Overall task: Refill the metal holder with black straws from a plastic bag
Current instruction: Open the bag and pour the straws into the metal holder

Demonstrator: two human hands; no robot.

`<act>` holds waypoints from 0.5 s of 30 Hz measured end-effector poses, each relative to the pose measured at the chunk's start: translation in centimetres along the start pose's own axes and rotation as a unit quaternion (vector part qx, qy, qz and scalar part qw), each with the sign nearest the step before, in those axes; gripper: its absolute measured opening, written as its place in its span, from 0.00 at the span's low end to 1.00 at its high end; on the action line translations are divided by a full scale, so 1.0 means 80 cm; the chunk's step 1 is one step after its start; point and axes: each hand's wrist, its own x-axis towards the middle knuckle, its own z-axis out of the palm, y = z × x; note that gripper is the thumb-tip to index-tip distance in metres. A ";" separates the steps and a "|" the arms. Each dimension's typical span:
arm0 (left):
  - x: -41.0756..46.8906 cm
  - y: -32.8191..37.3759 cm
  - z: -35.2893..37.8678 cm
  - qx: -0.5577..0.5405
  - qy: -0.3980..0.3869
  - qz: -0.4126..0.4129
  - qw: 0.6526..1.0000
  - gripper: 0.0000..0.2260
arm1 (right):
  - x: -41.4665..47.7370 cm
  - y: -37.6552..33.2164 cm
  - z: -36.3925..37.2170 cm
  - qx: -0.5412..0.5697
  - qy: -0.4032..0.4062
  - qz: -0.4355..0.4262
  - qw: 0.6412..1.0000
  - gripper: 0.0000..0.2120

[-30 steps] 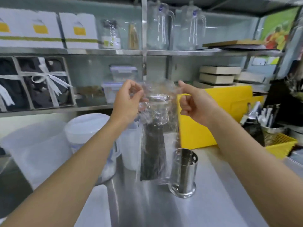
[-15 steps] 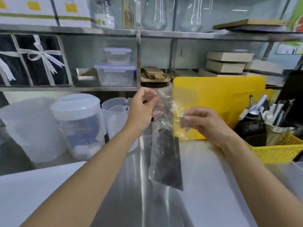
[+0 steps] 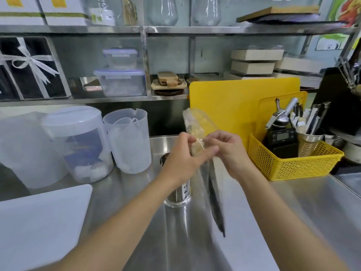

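- Both hands meet over the middle of the steel counter (image 3: 293,222), working at the neck of a clear plastic bag (image 3: 197,126).
- The left hand (image 3: 181,161) has thumb and forefinger pressed together on the film just below the bag's crumpled top; its other fingers are curled in.
- The right hand (image 3: 228,151) pinches the same neck from the right side, fingertips touching the left hand's.
- The black straws (image 3: 215,204) hang below the hands inside the bag as a dark, motion-blurred bundle, its lower end near the counter.
- The metal holder (image 3: 178,194) stands upright on the counter under the left wrist, just left of the hanging bag; I cannot tell whether anything is in it.
- The film looks thin, soft and slippery, so I would grip the bunched neck, not the smooth sides.
- The straws look light and stiff enough to slide out together; a hand around the bundle through the film would steady it.
- A yellow basket (image 3: 304,165) of utensils sits to the right, well apart.
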 end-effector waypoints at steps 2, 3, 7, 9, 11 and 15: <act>-0.007 -0.005 0.005 -0.006 -0.011 -0.016 1.000 0.33 | -0.005 0.003 0.004 0.000 -0.014 0.007 1.000 0.06; -0.009 -0.008 0.005 -0.013 -0.006 -0.018 1.000 0.32 | -0.007 0.005 0.006 0.007 -0.023 0.015 1.000 0.06; -0.018 -0.018 -0.007 -0.005 0.011 -0.029 0.999 0.21 | -0.016 0.012 0.007 -0.009 -0.083 0.040 0.996 0.08; -0.021 -0.024 -0.013 -0.018 0.017 -0.039 0.999 0.17 | -0.020 0.018 0.006 -0.016 -0.093 0.054 0.994 0.08; -0.023 -0.031 -0.017 -0.056 0.017 -0.053 0.997 0.14 | -0.023 0.026 0.000 -0.001 -0.081 0.066 0.995 0.10; -0.025 -0.057 -0.026 -0.100 0.081 -0.086 0.988 0.11 | -0.025 0.037 -0.019 -0.038 -0.029 0.077 0.996 0.10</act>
